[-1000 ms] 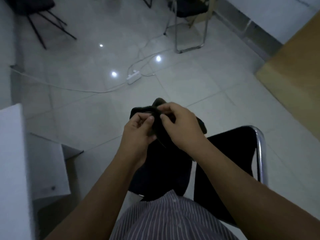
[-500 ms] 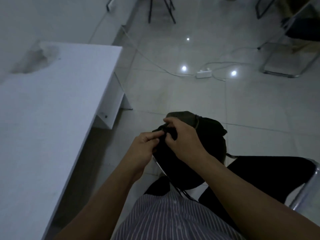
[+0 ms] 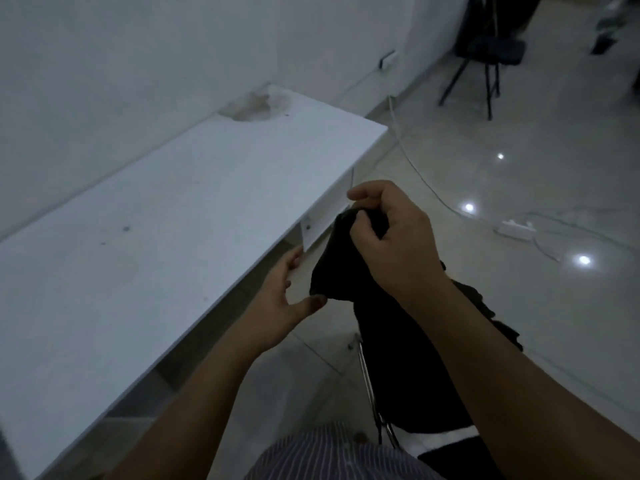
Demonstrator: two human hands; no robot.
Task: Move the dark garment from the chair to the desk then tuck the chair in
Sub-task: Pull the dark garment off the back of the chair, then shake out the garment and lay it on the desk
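The dark garment (image 3: 391,334) hangs in the air just right of the white desk (image 3: 145,237), bunched at its top. My right hand (image 3: 391,240) is shut on that top edge and holds it up. My left hand (image 3: 280,299) is open beside the garment's lower left fold, fingers spread, thumb close to the cloth. The chair shows only as a chrome frame piece (image 3: 372,393) and a dark seat part (image 3: 453,455) below the garment, mostly hidden by my right forearm.
A white wall (image 3: 138,64) runs behind the desk. A white power strip (image 3: 516,230) with cables lies on the tiled floor at right. A dark folding chair (image 3: 485,53) stands at the far back right. My striped shirt (image 3: 332,455) fills the bottom edge.
The view has swung left, bringing the desk into full sight. My left hand let go of the garment and opened; my right hand carried the garment up toward the desk's edge.
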